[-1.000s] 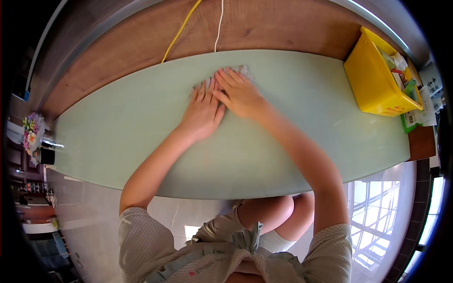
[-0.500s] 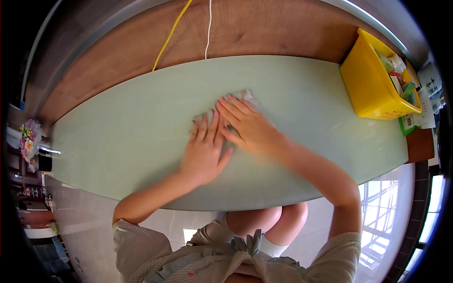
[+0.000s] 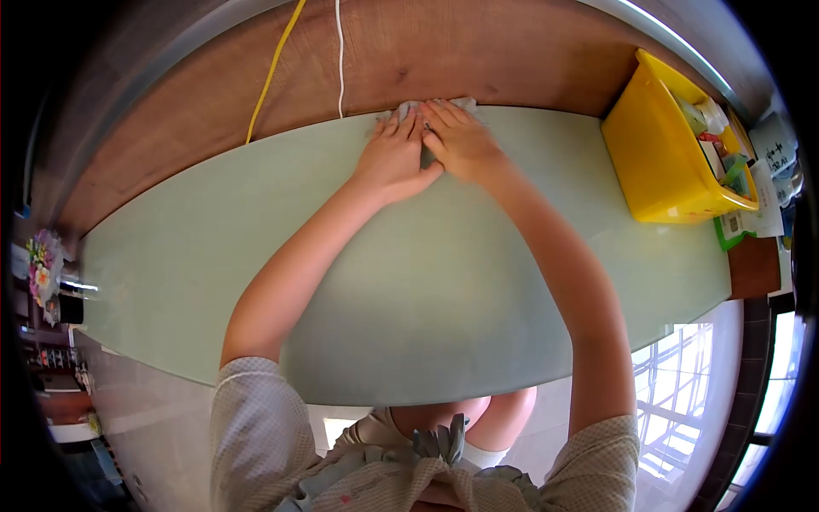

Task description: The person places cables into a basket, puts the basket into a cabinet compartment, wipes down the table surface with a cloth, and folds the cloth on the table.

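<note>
A crumpled greyish cloth [image 3: 466,104] lies at the back edge of the pale green tabletop [image 3: 409,282], against the wooden back panel. My left hand [image 3: 394,160] rests flat on the cloth's left part, fingers extended forward and thumb out to the right. Beside it, my right hand [image 3: 461,143] presses on the right part, its fingers laid out over the cloth. The two hands are close together at the fingertips. Most of the cloth is hidden under the fingers.
A yellow bin [image 3: 661,145] of bottles and packets stands at the back right. Papers and a green-edged item [image 3: 732,232] are beside it. Yellow [image 3: 275,72] and white [image 3: 341,60] cables run down the wooden panel. Flowers [image 3: 43,264] are at the far left.
Both hands and the cloth came nearer to me, then moved forward to the back edge of the tabletop. The view has shifted slightly, and both arms are now stretched further out.
</note>
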Tool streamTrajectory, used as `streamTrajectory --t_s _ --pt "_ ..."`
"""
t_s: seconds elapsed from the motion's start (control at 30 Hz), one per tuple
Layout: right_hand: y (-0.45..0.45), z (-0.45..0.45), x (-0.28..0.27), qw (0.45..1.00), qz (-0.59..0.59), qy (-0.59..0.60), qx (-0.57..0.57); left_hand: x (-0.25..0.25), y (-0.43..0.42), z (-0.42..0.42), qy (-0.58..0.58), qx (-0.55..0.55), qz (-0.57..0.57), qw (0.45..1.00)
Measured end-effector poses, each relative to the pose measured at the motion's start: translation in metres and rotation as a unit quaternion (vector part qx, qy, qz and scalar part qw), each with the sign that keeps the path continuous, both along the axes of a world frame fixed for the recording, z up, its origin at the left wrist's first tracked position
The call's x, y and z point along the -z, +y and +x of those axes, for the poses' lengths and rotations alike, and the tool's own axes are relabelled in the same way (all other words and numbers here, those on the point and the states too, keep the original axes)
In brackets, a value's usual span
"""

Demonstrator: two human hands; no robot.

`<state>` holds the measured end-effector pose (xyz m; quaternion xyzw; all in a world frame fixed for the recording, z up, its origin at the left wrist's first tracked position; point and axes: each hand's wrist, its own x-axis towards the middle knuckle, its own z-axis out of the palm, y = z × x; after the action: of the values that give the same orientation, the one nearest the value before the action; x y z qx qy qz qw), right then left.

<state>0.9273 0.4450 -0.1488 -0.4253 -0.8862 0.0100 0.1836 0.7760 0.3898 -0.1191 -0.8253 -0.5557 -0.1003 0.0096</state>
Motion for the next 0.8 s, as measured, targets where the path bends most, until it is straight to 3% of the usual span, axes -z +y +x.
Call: streamTrajectory --t_s 0.27,0.37,0.47,0.8 --pt "-0.065 0.039 0.007 1.000 0.018 0.009 0.013 0.003 -0.048 0.010 0.025 0.104 0.013 0.994" --pt "-0.117 0.050 -0.017 0.997 -0.007 -0.071 0.026 -0.006 -0.097 0.008 0.036 0.116 0.054 0.991" --pt "-0.117 0.050 -0.025 0.995 -0.019 -0.087 0.036 -0.008 -0.105 0.009 0.021 0.101 0.005 0.995" --pt "-0.005 0.050 0.005 0.996 -0.032 -0.008 0.088 0.000 0.018 0.025 -0.008 0.041 0.017 0.999"
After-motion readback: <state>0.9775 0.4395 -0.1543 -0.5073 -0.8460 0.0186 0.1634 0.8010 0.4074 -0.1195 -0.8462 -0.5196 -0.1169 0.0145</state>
